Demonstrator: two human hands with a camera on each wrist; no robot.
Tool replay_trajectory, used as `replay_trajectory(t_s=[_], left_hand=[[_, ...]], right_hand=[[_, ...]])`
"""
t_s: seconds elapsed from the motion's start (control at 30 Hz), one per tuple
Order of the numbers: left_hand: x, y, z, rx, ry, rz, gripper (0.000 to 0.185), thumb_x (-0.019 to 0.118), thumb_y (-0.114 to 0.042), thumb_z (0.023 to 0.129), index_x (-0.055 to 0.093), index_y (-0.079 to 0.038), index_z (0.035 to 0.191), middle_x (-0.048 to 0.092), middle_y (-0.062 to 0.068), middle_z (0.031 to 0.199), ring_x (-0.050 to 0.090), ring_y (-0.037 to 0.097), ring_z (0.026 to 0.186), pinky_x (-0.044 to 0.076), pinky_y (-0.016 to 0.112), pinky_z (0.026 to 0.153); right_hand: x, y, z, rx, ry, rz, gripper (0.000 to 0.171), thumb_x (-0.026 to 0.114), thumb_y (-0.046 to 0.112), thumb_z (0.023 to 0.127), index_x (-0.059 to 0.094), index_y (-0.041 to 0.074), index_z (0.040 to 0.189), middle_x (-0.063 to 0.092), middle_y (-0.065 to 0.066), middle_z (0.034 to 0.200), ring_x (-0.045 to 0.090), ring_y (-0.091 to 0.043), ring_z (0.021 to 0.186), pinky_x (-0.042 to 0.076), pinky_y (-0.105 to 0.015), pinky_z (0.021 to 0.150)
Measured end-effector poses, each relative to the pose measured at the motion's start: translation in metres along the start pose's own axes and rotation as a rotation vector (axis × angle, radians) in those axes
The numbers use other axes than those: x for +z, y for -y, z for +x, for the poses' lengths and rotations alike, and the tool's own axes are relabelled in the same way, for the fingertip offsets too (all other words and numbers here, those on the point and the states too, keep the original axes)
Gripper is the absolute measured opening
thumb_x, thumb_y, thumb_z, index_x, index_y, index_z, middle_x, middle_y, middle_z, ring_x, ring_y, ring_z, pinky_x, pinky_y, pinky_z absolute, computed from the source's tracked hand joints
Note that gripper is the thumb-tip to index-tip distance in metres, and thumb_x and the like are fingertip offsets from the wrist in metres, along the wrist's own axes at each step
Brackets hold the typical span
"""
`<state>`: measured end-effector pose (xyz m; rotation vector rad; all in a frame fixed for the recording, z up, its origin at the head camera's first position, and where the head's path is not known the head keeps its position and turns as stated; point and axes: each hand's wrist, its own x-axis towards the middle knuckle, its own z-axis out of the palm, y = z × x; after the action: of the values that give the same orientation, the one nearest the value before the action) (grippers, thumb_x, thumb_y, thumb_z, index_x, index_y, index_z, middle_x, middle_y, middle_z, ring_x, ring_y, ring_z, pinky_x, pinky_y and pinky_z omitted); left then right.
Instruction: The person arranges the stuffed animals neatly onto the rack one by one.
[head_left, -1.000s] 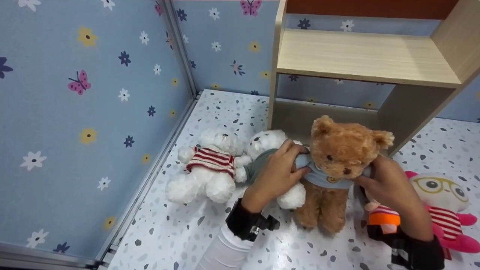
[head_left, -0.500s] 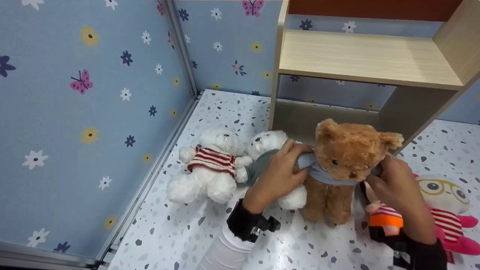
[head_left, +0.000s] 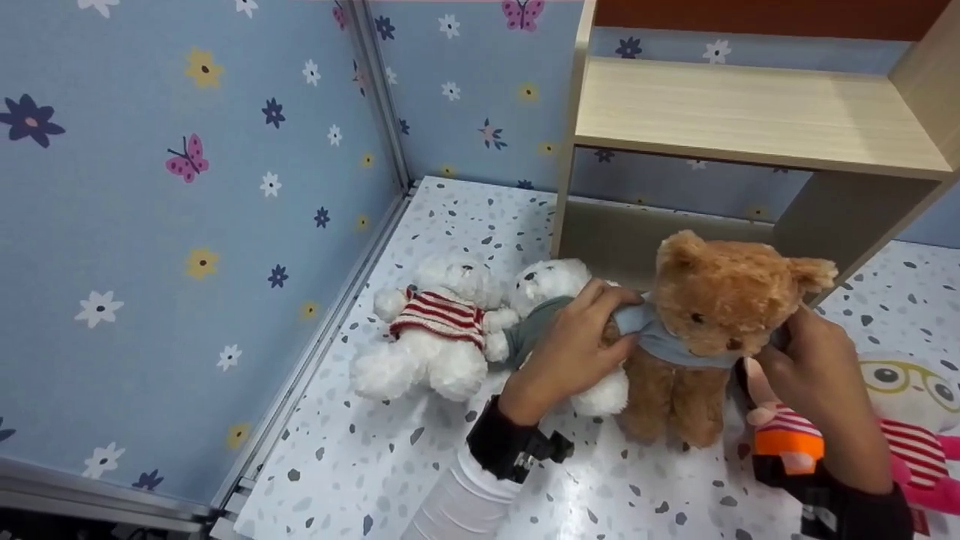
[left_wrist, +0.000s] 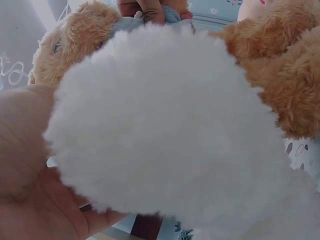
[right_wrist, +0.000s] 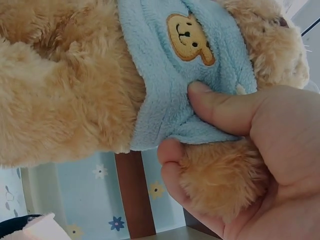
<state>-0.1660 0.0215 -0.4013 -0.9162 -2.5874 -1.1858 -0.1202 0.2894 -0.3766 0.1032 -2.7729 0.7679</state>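
A person holds a brown teddy bear [head_left: 720, 330] upright on a speckled floor [head_left: 465, 225], in front of a pale wooden shelf unit [head_left: 750, 112]; the left hand [head_left: 574, 352] grips the bear's arm at its light blue shirt [right_wrist: 175, 65], fingers curled around it; the right hand [head_left: 814, 360] clasps the other arm, thumb pressing the shirt; beside it lie a white bear in a grey-green top [head_left: 544, 300], a white bear in a red-striped sweater [head_left: 435, 330] and a pink plush with glasses [head_left: 911, 420].

White ribbed sleeve [head_left: 459, 506] w/ black wrist strap [head_left: 504, 448]; other wrist: black strap, orange block [head_left: 788, 440].
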Motion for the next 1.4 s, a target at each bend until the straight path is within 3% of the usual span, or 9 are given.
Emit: replay_trajectory(t_s=[0.3, 0.5, 0.67, 0.83, 1.1, 1.3, 1.4], left_hand=[[-0.004, -0.002, -0.002, 0.010, -0.019, 0.020, 0.041, 0.068, -0.023, 0.087, 0.055, -0.020, 0.126, 0.051, -0.003, 0.113, 0.055, 0.003, 0.083, 0.046, 0.009, 0.067], [-0.005, 0.000, -0.002, 0.024, -0.044, 0.045, 0.039, 0.070, -0.023, 0.087, 0.057, -0.020, 0.123, 0.051, -0.004, 0.110, 0.053, 0.000, 0.080, 0.044, 0.007, 0.064], [-0.007, 0.001, -0.001, 0.017, -0.050, 0.031, 0.033, 0.069, -0.023, 0.088, 0.059, -0.020, 0.120, 0.052, -0.005, 0.109, 0.056, -0.002, 0.083, 0.044, 0.006, 0.067], [-0.007, 0.002, -0.002, 0.039, -0.063, 0.019, 0.030, 0.067, -0.020, 0.089, 0.059, -0.018, 0.118, 0.052, -0.005, 0.108, 0.059, -0.001, 0.087, 0.044, 0.005, 0.070], [-0.008, 0.001, -0.005, 0.039, -0.070, 0.072, 0.029, 0.066, -0.025, 0.091, 0.060, -0.021, 0.119, 0.054, -0.006, 0.108, 0.061, 0.002, 0.092, 0.044, 0.007, 0.072], [-0.008, 0.001, -0.005, 0.025, -0.073, 0.083, 0.029, 0.066, -0.026, 0.091, 0.060, -0.023, 0.119, 0.054, -0.007, 0.108, 0.058, 0.001, 0.090, 0.044, 0.007, 0.070], [-0.009, 0.000, -0.004, 0.034, -0.077, 0.075, 0.028, 0.066, -0.026, 0.091, 0.060, -0.022, 0.118, 0.054, -0.005, 0.108, 0.056, 0.001, 0.088, 0.043, 0.008, 0.069]], right_hand=[[0.003, -0.002, 0.002, -0.008, -0.058, -0.009, 0.025, 0.059, 0.007, 0.089, 0.058, 0.004, 0.113, 0.048, -0.009, 0.070, 0.042, -0.021, 0.065, 0.028, -0.024, 0.052], [0.002, -0.001, 0.003, 0.039, -0.034, -0.022, 0.036, 0.058, 0.012, 0.092, 0.053, 0.003, 0.126, 0.061, -0.020, 0.092, 0.050, -0.029, 0.076, 0.034, -0.026, 0.060], [0.000, -0.002, 0.005, 0.052, -0.018, -0.023, 0.041, 0.058, 0.013, 0.092, 0.049, 0.002, 0.131, 0.062, -0.028, 0.110, 0.055, -0.039, 0.088, 0.045, -0.046, 0.072], [-0.003, -0.003, 0.008, 0.086, 0.012, -0.026, 0.044, 0.058, 0.013, 0.093, 0.047, 0.002, 0.134, 0.060, -0.030, 0.117, 0.056, -0.045, 0.098, 0.044, -0.063, 0.084], [-0.002, -0.006, 0.015, 0.068, 0.004, -0.045, 0.044, 0.059, 0.008, 0.090, 0.048, 0.001, 0.132, 0.061, -0.030, 0.113, 0.058, -0.046, 0.097, 0.045, -0.060, 0.077], [-0.001, -0.008, 0.022, 0.053, -0.017, -0.054, 0.042, 0.060, 0.009, 0.090, 0.049, 0.002, 0.130, 0.063, -0.029, 0.106, 0.058, -0.040, 0.084, 0.044, -0.043, 0.062], [-0.001, -0.008, 0.027, 0.036, -0.044, -0.039, 0.041, 0.059, 0.008, 0.089, 0.050, 0.003, 0.129, 0.062, -0.029, 0.110, 0.059, -0.043, 0.091, 0.043, -0.051, 0.067]])
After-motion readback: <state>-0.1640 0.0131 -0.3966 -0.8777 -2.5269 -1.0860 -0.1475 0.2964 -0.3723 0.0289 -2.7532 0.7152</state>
